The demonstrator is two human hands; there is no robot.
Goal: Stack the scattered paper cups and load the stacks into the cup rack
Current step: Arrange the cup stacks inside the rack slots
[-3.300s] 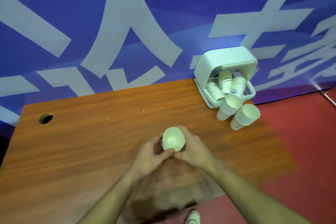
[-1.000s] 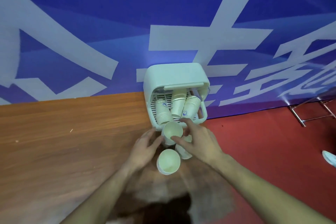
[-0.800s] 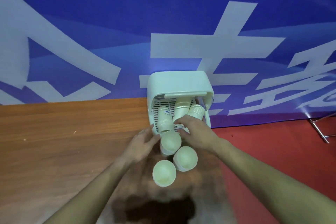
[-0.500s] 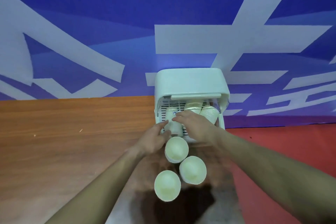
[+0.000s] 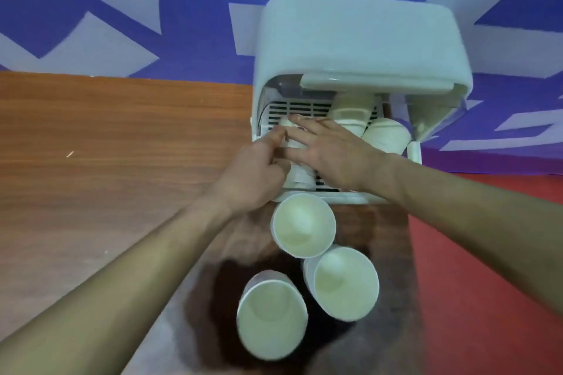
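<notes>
A stack of paper cups (image 5: 300, 175) is gripped from both sides inside the open front of the white cup rack (image 5: 356, 39) at the upper right of the frame, the left hand (image 5: 256, 173) curled around its left side and the right hand (image 5: 330, 149) laid over it with fingers (image 5: 300, 122) spread flat. Two more inverted stacks (image 5: 387, 135) are seen deeper in the rack, to the right. Three open-mouthed cup stacks (image 5: 303, 225) are left lying on the wooden tabletop (image 5: 106, 146) just below the rack, near the frame's lower centre.
</notes>
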